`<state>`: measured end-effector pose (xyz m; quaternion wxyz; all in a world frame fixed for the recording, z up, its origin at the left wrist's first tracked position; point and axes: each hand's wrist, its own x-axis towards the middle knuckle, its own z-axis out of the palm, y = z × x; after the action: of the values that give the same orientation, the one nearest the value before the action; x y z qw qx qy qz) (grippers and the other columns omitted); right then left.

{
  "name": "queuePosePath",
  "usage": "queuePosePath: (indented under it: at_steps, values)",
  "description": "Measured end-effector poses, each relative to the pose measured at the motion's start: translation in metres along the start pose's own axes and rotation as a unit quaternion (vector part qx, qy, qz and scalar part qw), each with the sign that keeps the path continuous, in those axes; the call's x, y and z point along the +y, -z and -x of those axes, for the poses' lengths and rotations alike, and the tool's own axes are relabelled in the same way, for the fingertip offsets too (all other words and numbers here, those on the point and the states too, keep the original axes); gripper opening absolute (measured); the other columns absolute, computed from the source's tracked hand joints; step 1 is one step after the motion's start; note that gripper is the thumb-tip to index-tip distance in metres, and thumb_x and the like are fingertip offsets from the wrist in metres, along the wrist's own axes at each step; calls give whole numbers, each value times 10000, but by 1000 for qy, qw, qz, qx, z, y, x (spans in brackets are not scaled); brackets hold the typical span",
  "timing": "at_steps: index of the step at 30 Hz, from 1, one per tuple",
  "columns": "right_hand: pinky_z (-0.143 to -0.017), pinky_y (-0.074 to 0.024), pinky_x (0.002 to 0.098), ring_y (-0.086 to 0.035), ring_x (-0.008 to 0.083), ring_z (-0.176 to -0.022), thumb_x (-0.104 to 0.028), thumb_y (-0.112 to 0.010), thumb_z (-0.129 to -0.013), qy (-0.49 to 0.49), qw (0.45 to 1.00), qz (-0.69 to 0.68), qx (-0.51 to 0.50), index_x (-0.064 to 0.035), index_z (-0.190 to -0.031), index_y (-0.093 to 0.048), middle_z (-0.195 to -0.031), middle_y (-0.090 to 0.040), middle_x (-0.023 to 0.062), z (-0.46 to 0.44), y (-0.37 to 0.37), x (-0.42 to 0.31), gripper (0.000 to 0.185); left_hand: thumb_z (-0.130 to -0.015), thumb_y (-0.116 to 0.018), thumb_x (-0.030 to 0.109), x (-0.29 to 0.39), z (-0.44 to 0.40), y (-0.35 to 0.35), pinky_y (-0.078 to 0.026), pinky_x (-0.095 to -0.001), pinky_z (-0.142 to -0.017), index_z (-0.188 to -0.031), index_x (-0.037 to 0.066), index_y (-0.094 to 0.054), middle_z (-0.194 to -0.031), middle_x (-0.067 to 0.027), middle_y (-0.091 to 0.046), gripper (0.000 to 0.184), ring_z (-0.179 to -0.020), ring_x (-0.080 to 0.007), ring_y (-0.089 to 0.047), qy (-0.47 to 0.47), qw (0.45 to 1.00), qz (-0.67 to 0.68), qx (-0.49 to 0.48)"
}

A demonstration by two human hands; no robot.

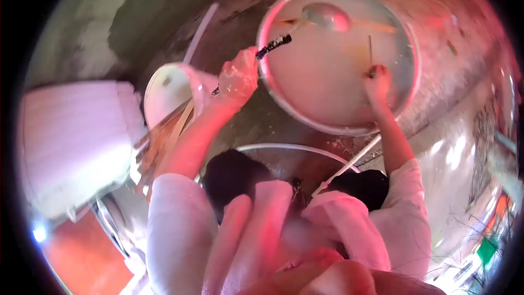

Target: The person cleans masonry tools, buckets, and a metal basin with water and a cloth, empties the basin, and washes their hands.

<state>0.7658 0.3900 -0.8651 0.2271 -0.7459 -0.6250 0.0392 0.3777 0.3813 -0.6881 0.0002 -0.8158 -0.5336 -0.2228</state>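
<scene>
A wide round metal basin (267, 79) holds cloudy, pale liquid. At its left rim my left hand (240, 78) is closed around a narrow black rod-like thing (275, 45), speckled white, whose far end reaches over the rim. White residue clings to that hand. My right hand (379, 82) is over the basin's right side, fingers closed on a thin dark stick-like tool (370, 49) pointing away from me; its exact kind is unclear. Near the far side of the basin sits a rounded metal vessel (326, 16), with a blurred orange-brown strip (376, 25) beside it.
Left of the basin stands a white bucket (164, 95), with brown wooden-looking strips (161, 139) near it. Further left is a large white container (76, 142). A pale pole (355, 158) slants between my knees and the basin. The concrete floor (234, 8) has a dark wet patch.
</scene>
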Motion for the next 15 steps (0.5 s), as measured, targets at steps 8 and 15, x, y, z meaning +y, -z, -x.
queuePosePath:
  at_steps: [8, 15]
  values:
    - [-731, -496, 410, -619, 323, -854, -222, -537, -870, 87, 990, -35, -106, -58, -1038, -621, -941, -649, 162, -54, -46, 28, 249, -872, -550, 64, -47, 136, 175, -489, -354, -664, -1239, 46, -495, -880, -156, -626, 371, -760, -274, -609, 368, 930, -5, -9]
    - [-685, -490, 384, -611, 247, -773, -231, -547, -862, 41, 971, -132, -193, -46, -1022, -614, -874, -640, 127, -56, -76, 68, 254, -887, -524, 66, -96, 201, 212, -442, -227, -566, -1246, 22, -505, -810, -44, -605, 363, -600, -92, -537, 639, 722, 254, -79]
